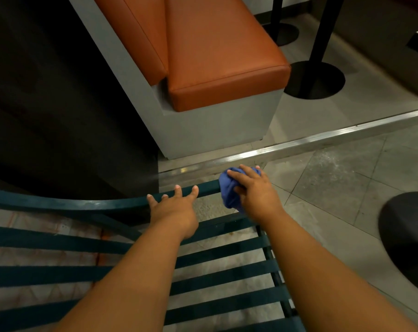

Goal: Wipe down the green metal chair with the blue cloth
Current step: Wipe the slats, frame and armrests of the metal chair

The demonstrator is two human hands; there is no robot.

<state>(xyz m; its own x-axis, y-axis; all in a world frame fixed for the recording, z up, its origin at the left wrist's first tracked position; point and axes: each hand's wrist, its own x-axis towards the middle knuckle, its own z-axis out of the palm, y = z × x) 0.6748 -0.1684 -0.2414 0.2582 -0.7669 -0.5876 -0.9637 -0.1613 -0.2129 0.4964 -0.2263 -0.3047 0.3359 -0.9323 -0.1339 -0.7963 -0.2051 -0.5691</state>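
Head view looks down on both bare forearms reaching forward over the green metal chair (pixel 227 252), whose dark green slats run across the lower frame with a curved top rail (pixel 83 204) at their far edge. Right hand (pixel 255 190) sits at the right end of that rail, palm down, wrist roughly straight, forearm angled in from the lower right. Its fingers (pixel 236 174) are curled and slightly spread over the bunched blue cloth (pixel 229 190), pressing the wad against the rail end; cloth bulges out to the left of the hand and below it. Left hand (pixel 173 209) is on the same rail, just left of the cloth, not touching it. Left palm faces down, fingers (pixel 194 190) spread apart and extended, tips draped over the rail's far edge; no closed grip, holds nothing. Left forearm comes up from the bottom centre, crossing several slats. Beyond the rail: a metal floor strip (pixel 298 146), then an orange-cushioned bench (pixel 215 56) on a grey base. Black round pedestal bases (pixel 314 80) stand right of the bench, well apart from the chair. Grey floor tiles (pixel 334 178) lie right of the chair.
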